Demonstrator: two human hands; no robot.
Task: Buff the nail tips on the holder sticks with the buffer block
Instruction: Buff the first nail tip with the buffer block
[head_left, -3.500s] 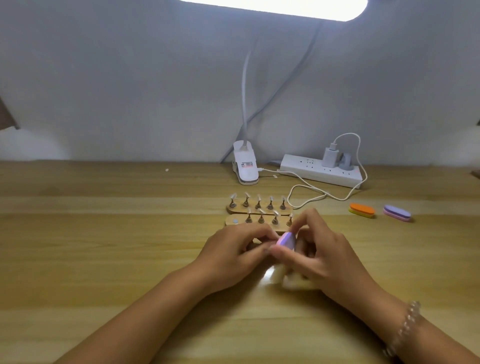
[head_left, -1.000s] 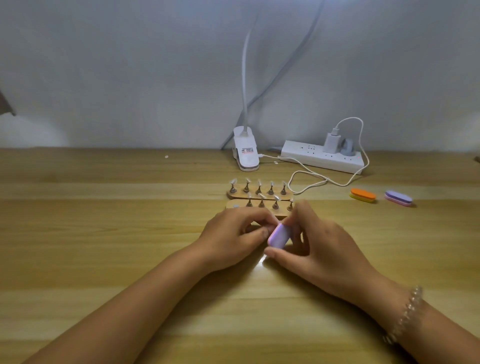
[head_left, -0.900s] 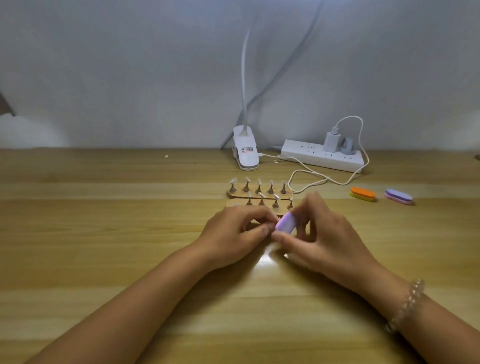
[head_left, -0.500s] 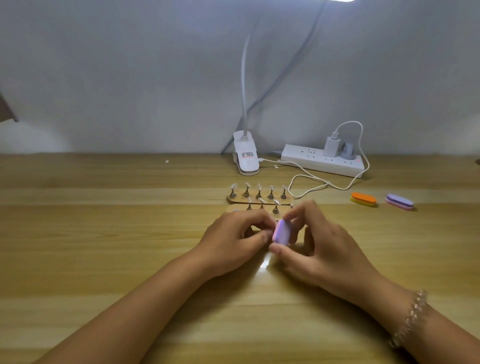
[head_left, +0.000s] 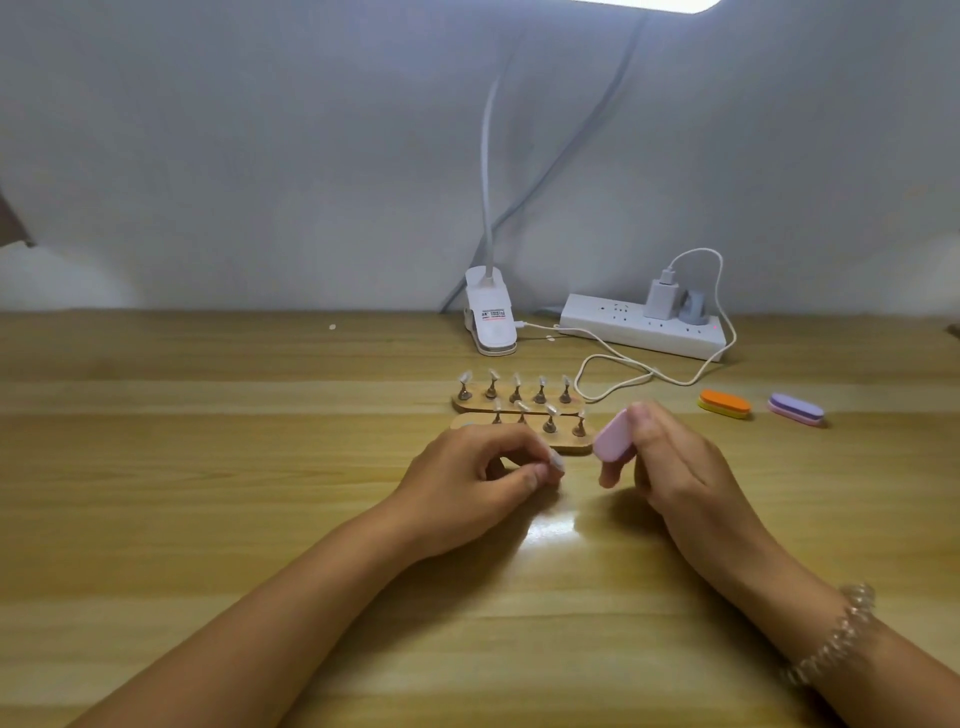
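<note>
My left hand (head_left: 470, 480) pinches a holder stick between thumb and fingers, and its pale nail tip (head_left: 556, 461) shows at my fingertips. My right hand (head_left: 670, 467) grips a pink buffer block (head_left: 613, 435) between thumb and fingers, a short gap to the right of the nail tip. Just behind both hands lie two wooden bases: the near base (head_left: 563, 441) with several upright sticks with nail tips, and the far base (head_left: 514, 402) with a full row.
An orange buffer block (head_left: 724, 402) and a purple buffer block (head_left: 796, 409) lie at the right. A white clip lamp (head_left: 491, 322), a power strip (head_left: 644, 327) and a looping white cable (head_left: 623, 374) sit along the back wall.
My right hand has pulled the pink buffer block away to the right, off the nail tip. My left hand still holds the stick in about the same place.
</note>
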